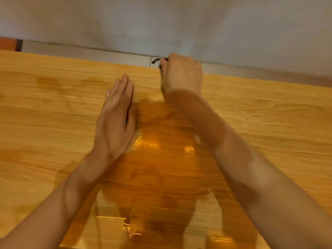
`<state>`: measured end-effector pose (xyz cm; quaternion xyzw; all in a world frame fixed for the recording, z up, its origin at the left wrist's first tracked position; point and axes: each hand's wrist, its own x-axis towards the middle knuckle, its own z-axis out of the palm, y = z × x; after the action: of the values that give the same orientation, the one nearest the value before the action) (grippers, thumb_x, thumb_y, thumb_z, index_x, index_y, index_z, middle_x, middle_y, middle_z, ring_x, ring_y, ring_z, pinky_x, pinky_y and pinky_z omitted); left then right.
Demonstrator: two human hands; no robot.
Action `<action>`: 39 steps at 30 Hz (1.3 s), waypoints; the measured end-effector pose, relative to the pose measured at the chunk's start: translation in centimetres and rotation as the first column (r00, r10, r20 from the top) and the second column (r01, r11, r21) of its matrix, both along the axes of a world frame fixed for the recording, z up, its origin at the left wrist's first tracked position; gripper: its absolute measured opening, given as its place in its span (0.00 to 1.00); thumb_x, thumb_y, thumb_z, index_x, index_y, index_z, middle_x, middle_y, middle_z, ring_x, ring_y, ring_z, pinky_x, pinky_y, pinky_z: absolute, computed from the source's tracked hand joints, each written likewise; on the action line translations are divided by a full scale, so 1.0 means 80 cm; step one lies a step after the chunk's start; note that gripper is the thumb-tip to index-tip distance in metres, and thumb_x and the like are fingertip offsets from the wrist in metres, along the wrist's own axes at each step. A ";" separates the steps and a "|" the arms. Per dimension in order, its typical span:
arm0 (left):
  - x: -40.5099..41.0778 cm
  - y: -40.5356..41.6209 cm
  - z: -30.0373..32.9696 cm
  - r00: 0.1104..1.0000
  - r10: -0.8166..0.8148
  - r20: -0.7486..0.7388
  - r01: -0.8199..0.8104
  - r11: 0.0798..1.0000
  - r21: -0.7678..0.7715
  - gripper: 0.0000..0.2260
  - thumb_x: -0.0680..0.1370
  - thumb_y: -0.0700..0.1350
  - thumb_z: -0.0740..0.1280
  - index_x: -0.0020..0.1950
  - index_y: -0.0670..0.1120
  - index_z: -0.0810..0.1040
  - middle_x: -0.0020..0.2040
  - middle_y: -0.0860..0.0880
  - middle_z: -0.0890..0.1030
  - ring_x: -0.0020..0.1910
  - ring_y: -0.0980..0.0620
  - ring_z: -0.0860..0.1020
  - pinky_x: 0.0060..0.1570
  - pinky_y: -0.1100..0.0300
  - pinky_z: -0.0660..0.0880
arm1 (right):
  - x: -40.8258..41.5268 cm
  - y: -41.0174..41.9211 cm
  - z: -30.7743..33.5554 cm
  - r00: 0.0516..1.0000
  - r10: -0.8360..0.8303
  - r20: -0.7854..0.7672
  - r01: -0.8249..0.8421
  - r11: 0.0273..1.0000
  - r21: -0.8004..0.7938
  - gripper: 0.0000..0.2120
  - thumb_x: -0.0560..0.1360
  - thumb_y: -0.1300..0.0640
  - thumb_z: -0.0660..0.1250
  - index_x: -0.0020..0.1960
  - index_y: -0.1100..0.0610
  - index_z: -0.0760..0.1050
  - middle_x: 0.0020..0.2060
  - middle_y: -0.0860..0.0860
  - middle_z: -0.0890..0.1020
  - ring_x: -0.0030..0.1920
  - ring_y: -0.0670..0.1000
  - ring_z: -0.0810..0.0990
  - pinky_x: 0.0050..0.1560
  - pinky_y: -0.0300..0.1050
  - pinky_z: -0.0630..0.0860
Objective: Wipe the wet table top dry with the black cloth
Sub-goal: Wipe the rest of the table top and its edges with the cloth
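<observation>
So the wooden table top (251, 108) is this light, striped-grain board, and it runs left to right across the room with its far edge close to a grey wall (161, 20). A pale strip of floor (89, 53) shows between that edge and the wall.

The right hand (181, 74) is way out at the far edge, fingers curled down into a fist around the black cloth (159, 61). Honestly you can barely see the cloth, it's almost all buried under the hand. Just a thin dark bit pokes out to the left of the knuckles, right over the table's edge, plus a dark sliver along the left side of the hand. Which way its long side runs I can't tell, too bunched up and the picture is blurry.

The left hand (116, 119) lies flat on the wood just beside the right forearm, fingers straight and together, pointing toward the wall. It holds nothing.

Between and under the two forearms there's a big darker wet patch (161, 168) with shiny glints in it, stretching back to the near edge. A few fainter damp smudges (46, 81) sit off to the left.
</observation>
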<state>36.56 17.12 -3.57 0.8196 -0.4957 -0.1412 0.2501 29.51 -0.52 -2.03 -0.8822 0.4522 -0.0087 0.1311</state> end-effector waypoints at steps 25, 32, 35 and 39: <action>0.074 0.053 -0.011 0.989 0.062 0.135 -0.072 0.995 0.071 0.24 0.85 0.45 0.51 0.81 0.39 0.56 0.83 0.44 0.54 0.82 0.48 0.51 0.81 0.54 0.47 | 0.109 0.048 0.007 0.980 0.163 0.112 -0.175 0.978 0.115 0.16 0.82 0.47 0.55 0.55 0.56 0.76 0.51 0.55 0.83 0.52 0.59 0.79 0.42 0.46 0.65; 0.072 0.057 -0.019 0.987 0.053 0.149 -0.056 0.998 0.021 0.24 0.85 0.43 0.51 0.81 0.39 0.57 0.82 0.42 0.56 0.82 0.45 0.53 0.80 0.52 0.47 | -0.041 0.020 -0.010 0.948 -0.118 0.297 0.117 0.993 0.019 0.16 0.82 0.50 0.57 0.65 0.54 0.75 0.60 0.53 0.81 0.62 0.55 0.76 0.62 0.50 0.70; 0.072 0.058 -0.021 0.989 0.054 0.138 -0.056 0.998 0.006 0.24 0.85 0.43 0.51 0.81 0.39 0.57 0.82 0.43 0.56 0.82 0.45 0.53 0.81 0.53 0.46 | -0.047 0.053 -0.011 0.940 -0.109 0.324 0.104 0.994 0.031 0.19 0.82 0.53 0.57 0.71 0.57 0.70 0.70 0.54 0.72 0.74 0.54 0.65 0.77 0.52 0.55; 0.074 0.058 -0.022 0.988 0.043 0.148 -0.044 0.999 0.005 0.25 0.85 0.43 0.51 0.82 0.39 0.55 0.83 0.43 0.54 0.82 0.46 0.52 0.81 0.51 0.47 | -0.091 0.154 0.001 0.964 -0.061 0.259 0.041 0.996 0.080 0.21 0.83 0.53 0.55 0.75 0.56 0.64 0.75 0.50 0.65 0.77 0.50 0.55 0.78 0.51 0.49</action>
<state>42.47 21.76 -5.34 0.8396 -0.4941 -0.0767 0.2124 22.20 11.79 -1.93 -0.8560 0.4536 -0.1115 0.2216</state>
